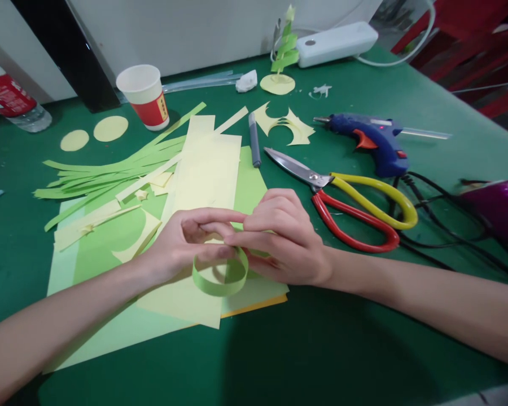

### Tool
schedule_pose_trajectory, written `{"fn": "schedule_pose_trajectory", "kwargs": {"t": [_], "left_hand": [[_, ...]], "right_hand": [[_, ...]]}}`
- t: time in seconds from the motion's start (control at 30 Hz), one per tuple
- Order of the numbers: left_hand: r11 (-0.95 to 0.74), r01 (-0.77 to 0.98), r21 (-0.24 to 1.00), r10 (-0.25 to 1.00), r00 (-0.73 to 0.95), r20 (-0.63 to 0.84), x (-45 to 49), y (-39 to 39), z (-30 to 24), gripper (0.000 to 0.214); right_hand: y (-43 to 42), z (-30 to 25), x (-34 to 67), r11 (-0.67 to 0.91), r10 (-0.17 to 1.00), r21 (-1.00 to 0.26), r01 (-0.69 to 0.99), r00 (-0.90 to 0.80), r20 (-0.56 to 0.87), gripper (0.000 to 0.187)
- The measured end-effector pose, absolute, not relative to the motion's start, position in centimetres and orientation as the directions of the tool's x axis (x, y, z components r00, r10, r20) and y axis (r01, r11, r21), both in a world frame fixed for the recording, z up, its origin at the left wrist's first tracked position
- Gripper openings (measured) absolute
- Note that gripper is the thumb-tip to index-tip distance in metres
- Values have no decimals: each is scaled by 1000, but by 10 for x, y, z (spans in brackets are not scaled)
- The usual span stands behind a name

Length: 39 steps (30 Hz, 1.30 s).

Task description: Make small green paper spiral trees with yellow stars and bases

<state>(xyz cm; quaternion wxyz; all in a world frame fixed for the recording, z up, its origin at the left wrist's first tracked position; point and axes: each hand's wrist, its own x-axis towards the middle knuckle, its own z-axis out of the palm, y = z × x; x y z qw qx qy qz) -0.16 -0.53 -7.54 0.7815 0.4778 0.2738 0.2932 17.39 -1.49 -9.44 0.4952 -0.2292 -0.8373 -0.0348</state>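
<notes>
Left of the scissors (pixel 320 180), a looped green paper strip (pixel 220 287) is held pinched by fingers of left hand (pixel 175 248) and right hand (pixel 288 239); probably light, springy, easily creased, best gripped gently near its ends.

Paper loop (pixel 220 289) is hanging over the sheets (pixel 211 175), scissors (pixel 320 180) lying to their right, cup (pixel 144 98) standing near the table's (pixel 322 344) back edge

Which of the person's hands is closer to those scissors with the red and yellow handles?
The right hand. It is just beside the scissors, toward the person, while the left hand is farther off, beyond the right one.
</notes>
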Motion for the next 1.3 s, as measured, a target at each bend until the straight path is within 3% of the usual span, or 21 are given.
{"fn": "schedule_pose_trajectory", "kwargs": {"t": [0.17, 0.37, 0.5, 0.73, 1.03, 1.17, 1.3], "left_hand": [[221, -120, 968, 815, 567, -116, 5, -8, -72, 36], [226, 4, 974, 819, 540, -192, 7, -9, -69, 30], [235, -50, 971, 797, 582, -163, 4, -7, -73, 32], [405, -139, 904, 708, 673, -214, -1, -6, -70, 31], [221, -80, 972, 797, 588, -133, 3, -7, -75, 36], [230, -74, 970, 785, 603, -140, 3, -7, -73, 33], [309, -181, 934, 734, 670, -113, 0, -6, -74, 30]], "right_hand": [[-14, -97, 171, 884, 339, -142, 446, -401, 851, 3], [-14, -96, 173, 900, 282, -69, 431, -454, 845, 2], [-15, -93, 175, 903, 304, -90, 419, -479, 823, 5], [-15, -94, 175, 890, 336, -142, 433, -414, 846, 10], [-14, -94, 175, 910, 273, -68, 409, -468, 841, 4], [-15, -94, 175, 909, 270, -55, 413, -483, 833, 7], [-16, -93, 176, 891, 346, -134, 434, -458, 819, 6]]}}
